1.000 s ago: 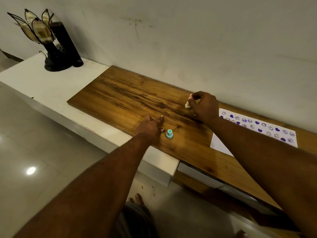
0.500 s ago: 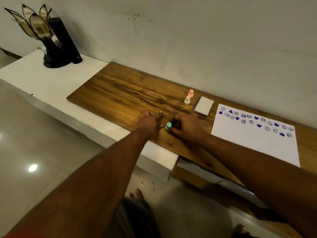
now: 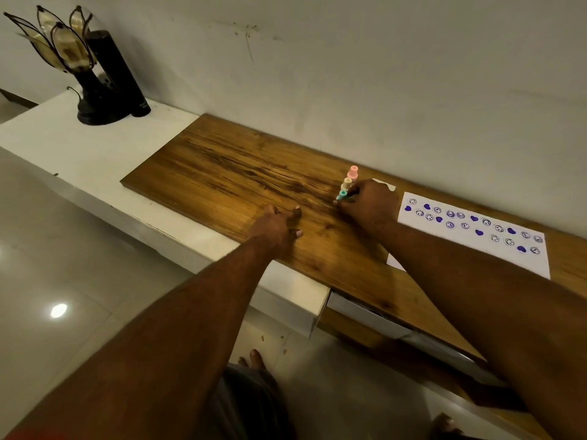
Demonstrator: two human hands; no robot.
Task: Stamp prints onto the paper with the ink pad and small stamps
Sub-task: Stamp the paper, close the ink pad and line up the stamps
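Here, at the far left, a black lamp with amber petal-shaped shades point(image 3: 68, 63) is standing on the white ledge point(image 3: 95, 147), with a tall black cylinder point(image 3: 119, 74) just behind it. Next to the ledge, the brown wood-grain desk point(image 3: 228, 176) is stretching off to the right along the wall.

The left hand point(image 3: 274, 228) is resting on the near part of the desk with its fingers spread and bent, gripping nothing, and sitting well apart from the stamps. To its right, three small stamps are lining up in a short row running away toward the wall: a small teal plastic stamp point(image 3: 342, 195) nearest, a small cream plastic stamp point(image 3: 346, 183) behind it, and a small pink plastic stamp point(image 3: 352, 173) farthest back. The right hand point(image 3: 370, 203) is closing its fingertips on the teal stamp, which is sitting tilted, just beside the cream one; whether its base is touching the desk is hard to make out.

Behind the right hand only a pale corner of the flat white ink pad point(image 3: 386, 185) is showing. Farther right, the white sheet of paper point(image 3: 495, 258) is lying flat on the desk, carrying rows of purple hearts and round face prints, with its near left part being covered by the right forearm.
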